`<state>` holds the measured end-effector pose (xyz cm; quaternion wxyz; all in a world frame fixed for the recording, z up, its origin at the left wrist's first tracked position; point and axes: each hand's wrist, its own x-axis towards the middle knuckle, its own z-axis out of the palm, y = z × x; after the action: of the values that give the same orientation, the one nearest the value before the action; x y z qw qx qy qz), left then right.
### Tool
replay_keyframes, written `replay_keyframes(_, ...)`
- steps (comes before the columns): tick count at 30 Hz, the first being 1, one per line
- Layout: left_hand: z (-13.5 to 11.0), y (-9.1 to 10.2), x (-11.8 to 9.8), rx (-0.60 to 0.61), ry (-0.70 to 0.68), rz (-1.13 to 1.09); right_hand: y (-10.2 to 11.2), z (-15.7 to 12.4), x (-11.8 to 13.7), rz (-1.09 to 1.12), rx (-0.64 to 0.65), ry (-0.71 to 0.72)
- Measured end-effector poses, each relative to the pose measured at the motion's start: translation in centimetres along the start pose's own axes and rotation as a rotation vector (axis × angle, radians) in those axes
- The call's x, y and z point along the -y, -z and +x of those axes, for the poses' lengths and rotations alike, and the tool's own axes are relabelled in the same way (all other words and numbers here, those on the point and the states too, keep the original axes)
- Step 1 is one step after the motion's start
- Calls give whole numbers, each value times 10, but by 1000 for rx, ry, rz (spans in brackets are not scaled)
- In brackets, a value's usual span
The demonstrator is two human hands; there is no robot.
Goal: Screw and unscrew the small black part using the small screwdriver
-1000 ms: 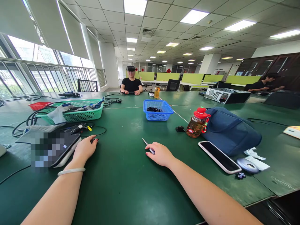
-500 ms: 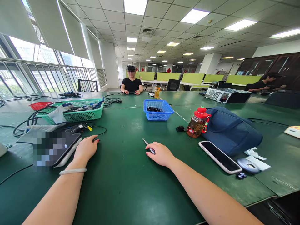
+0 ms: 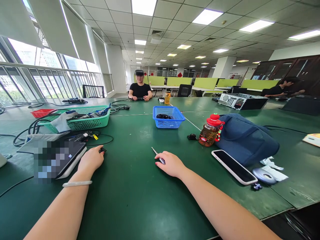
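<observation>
My left hand (image 3: 92, 160) rests on the green table beside a dark, flat-topped device with a pale side (image 3: 72, 162). Its fingers are closed on a small black piece (image 3: 102, 150), too small to name. My right hand (image 3: 173, 164) lies to the right of the table's middle, its fingers wrapped round a slim, pointed metal tool (image 3: 156, 152). The tip of that tool points away and to the left, and the hand hides its rear end. Beyond the hands stands a blue plastic basket (image 3: 168, 124) with black items in it.
At left are a green basket (image 3: 86, 124) with gloves and black cables. On the right stand a red-lidded bottle (image 3: 208, 133), a navy bag (image 3: 246, 140) and a phone (image 3: 232, 166). A person (image 3: 140, 90) sits opposite; an open computer case (image 3: 241, 101) lies far right.
My left hand has turned slightly, and more of the black piece shows at its fingertips. My right hand and the metal tool have stayed in place.
</observation>
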<state>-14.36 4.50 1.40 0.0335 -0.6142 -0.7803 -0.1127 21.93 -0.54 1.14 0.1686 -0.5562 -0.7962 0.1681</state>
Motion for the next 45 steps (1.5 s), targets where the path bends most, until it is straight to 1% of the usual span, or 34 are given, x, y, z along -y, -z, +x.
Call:
replay_keyframes(4, 2, -2, 3, -1, -13, 2, -1, 0, -1, 7, -3, 7)
replay_keyframes(9, 4, 0, 4, 11, 14, -29, -1, 0, -2, 12, -4, 11)
replay_keyframes(18, 5, 0, 7, -80, -7, -28, -1, 0, -1, 11, 0, 6)
replay_keyframes(23, 5, 4, 6, -46, -7, -33, -1, 0, -1, 8, -1, 8)
replay_keyframes(31, 8, 1, 7, -51, 0, -74, -1, 1, -3, 13, -5, 12)
replay_keyframes(38, 7, 1, 5, -30, 52, -164, 0, -1, -1, 12, 4, 10)
replay_keyframes(45, 5, 1, 8, 47, 139, -303, -1, 0, -1, 8, -3, 7)
